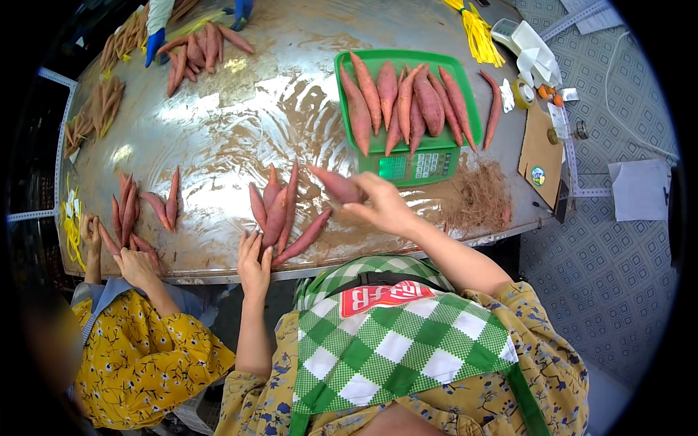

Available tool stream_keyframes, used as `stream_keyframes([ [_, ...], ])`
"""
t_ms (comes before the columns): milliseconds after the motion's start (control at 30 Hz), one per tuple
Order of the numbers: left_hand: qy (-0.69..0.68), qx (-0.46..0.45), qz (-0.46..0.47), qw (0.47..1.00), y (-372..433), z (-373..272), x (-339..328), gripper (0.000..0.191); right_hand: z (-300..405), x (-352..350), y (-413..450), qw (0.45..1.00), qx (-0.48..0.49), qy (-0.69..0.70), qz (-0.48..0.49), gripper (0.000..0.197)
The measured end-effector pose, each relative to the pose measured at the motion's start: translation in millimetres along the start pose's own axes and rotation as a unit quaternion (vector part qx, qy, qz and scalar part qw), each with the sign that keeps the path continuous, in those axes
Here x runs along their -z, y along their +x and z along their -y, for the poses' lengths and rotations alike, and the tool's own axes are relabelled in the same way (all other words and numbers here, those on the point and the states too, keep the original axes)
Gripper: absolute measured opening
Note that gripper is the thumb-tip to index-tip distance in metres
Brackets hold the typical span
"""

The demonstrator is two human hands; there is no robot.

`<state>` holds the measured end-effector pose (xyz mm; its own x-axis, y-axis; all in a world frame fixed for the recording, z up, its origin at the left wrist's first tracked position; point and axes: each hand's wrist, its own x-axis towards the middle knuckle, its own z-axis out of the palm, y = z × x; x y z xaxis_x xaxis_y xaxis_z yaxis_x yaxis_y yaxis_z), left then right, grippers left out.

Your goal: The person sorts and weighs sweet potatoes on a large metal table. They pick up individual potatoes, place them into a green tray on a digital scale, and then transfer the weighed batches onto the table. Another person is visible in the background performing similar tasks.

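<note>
In my right hand (384, 206) is a plump sweet potato (337, 186), held above the metal table with its pointed end facing left. My left hand (254, 257) rests at the lower end of a small pile of sweet potatoes (275, 210); its fingers are apart and touch the pile. One slim sweet potato (303, 237) lies slanted at the right of that pile. Beyond my right hand stands a green digital scale (414, 168) with a lit display and keypad. Several sweet potatoes (428, 101) lie side by side in its green tray (473, 92).
On the left, a co-worker's hands (136, 267) handle sweet potatoes (126, 210). Blue-gloved hands (155, 46) work at the far left near another pile (199, 52). Root fibres (482, 193), a single sweet potato (492, 109), yellow ties (480, 35), tape (522, 94) and cardboard (537, 144) lie at right.
</note>
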<state>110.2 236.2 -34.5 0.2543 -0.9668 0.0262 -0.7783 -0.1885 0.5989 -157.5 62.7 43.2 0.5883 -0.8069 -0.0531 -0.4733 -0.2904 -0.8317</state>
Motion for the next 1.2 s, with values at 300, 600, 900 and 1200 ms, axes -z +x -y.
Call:
stream_keyframes([
  [300,0.032,0.036,-0.028,0.998,-4.9,3.7,-1.1,0.033,-5.4,90.2,52.7,0.856,0.061,-0.396,-0.325,0.042],
  [600,0.043,0.071,-0.064,0.995,-7.4,10.8,6.8,0.014,-7.8,76.7,56.6,0.852,-0.017,-0.448,-0.269,0.058],
  [900,0.024,0.145,-0.114,0.982,-23.8,23.9,16.4,0.004,5.7,68.3,36.6,0.870,0.099,-0.374,-0.304,0.055],
  [1200,0.127,0.061,-0.140,0.980,1.2,17.3,23.7,0.038,25.8,19.3,10.5,0.904,0.235,-0.267,-0.237,0.038],
])
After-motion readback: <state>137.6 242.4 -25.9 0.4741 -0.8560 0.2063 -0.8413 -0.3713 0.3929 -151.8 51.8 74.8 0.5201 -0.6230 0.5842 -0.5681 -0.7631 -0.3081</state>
